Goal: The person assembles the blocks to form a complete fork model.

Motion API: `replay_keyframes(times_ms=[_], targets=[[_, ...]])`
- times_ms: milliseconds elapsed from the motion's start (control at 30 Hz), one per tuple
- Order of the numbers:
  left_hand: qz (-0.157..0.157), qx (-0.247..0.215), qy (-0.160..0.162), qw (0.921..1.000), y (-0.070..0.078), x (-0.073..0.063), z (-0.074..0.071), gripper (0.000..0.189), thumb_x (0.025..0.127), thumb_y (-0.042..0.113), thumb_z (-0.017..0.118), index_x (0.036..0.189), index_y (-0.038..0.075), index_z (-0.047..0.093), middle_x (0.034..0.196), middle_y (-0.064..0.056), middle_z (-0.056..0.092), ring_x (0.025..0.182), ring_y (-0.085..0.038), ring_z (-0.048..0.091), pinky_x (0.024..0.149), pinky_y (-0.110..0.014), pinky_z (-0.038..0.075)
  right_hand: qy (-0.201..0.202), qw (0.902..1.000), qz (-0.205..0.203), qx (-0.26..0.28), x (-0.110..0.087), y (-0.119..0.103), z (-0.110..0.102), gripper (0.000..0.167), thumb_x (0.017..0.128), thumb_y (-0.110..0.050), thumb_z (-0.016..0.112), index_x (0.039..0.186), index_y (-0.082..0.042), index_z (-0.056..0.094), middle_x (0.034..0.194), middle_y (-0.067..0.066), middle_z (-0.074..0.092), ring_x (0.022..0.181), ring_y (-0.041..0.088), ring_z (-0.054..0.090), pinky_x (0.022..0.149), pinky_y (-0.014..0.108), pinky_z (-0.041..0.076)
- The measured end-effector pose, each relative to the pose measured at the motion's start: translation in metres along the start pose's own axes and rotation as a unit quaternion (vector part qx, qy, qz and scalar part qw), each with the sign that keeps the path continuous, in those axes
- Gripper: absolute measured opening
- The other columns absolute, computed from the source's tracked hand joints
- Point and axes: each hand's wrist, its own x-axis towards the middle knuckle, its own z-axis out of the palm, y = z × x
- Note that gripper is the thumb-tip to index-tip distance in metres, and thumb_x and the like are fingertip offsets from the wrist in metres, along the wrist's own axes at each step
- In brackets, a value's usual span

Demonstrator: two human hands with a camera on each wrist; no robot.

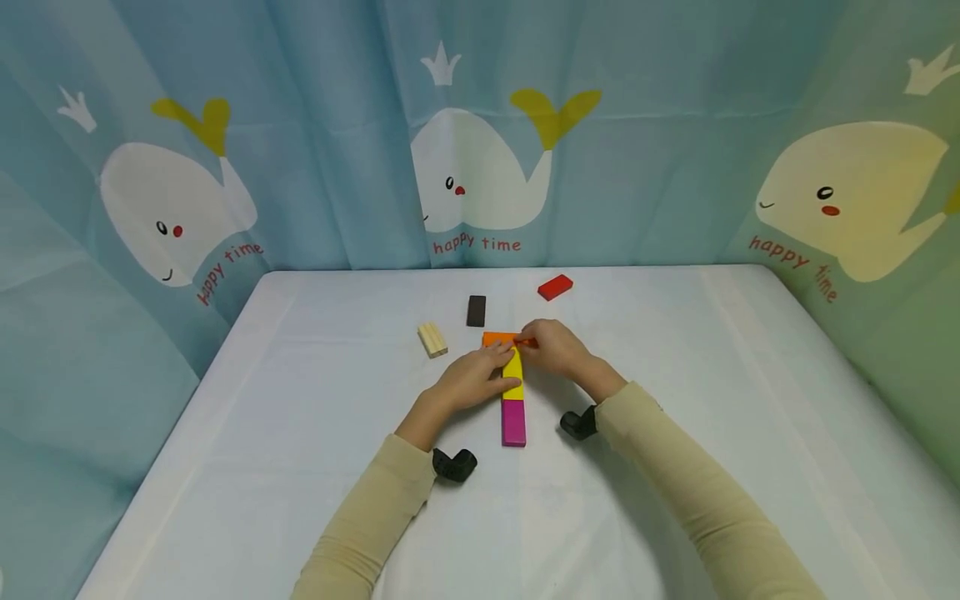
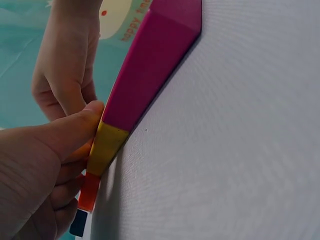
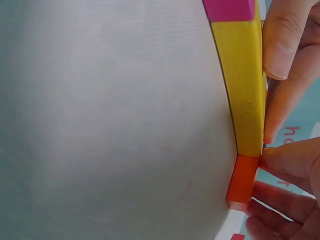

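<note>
In the head view, a yellow block (image 1: 513, 375) lies end to end with a magenta block (image 1: 513, 423). Across the yellow block's far end lies an orange block (image 1: 495, 338), making a T shape on the table. My left hand (image 1: 472, 377) rests on the yellow block, thumb and fingertips laid on its top with the fingers fairly straight. My right hand (image 1: 557, 347) pinches the right part of the orange block, partly covering it. In the right wrist view, the right thumb sits on the orange block (image 3: 242, 182) where it meets the yellow block (image 3: 245, 100).
Beyond the hands lie a dark block (image 1: 476, 311), a red block (image 1: 556, 287) and a pale ridged wooden piece (image 1: 432, 340). A white cloth covers the table (image 1: 300, 417). A blue curtain (image 1: 330, 142) with whale prints hangs behind it. Black wrist mounts (image 1: 454, 465) show at both sleeves.
</note>
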Motion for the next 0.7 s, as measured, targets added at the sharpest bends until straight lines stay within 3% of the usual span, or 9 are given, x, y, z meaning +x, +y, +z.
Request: replay_keyframes(times_ms=[300,700], targets=[[0.003,-0.003,0.001,1.0000,0.000,0.000,0.000,0.063,0.090,0.044,0.054,0.140,0.007,0.037,0.144,-0.006,0.034,0.132,-0.017,0.030,0.106,-0.030,0.026,-0.009,0.9992,0.037,0.013,0.006,-0.003,-0.002,0.022,0.086,-0.010,0.062,0.101,0.004,0.069,0.096,0.014,0.066,0.079,0.024,0.057,0.076,0.035,0.050],[0.001,-0.004,0.004,1.0000,-0.002,0.000,0.001,0.061,0.090,0.044,0.054,0.138,0.008,0.042,0.143,-0.004,0.035,0.131,-0.017,0.031,0.106,-0.032,0.026,0.008,0.9980,0.063,-0.001,0.020,0.003,-0.006,0.027,0.089,-0.014,0.059,0.107,0.004,0.067,0.108,0.017,0.064,0.103,0.031,0.056,0.091,0.044,0.043]])
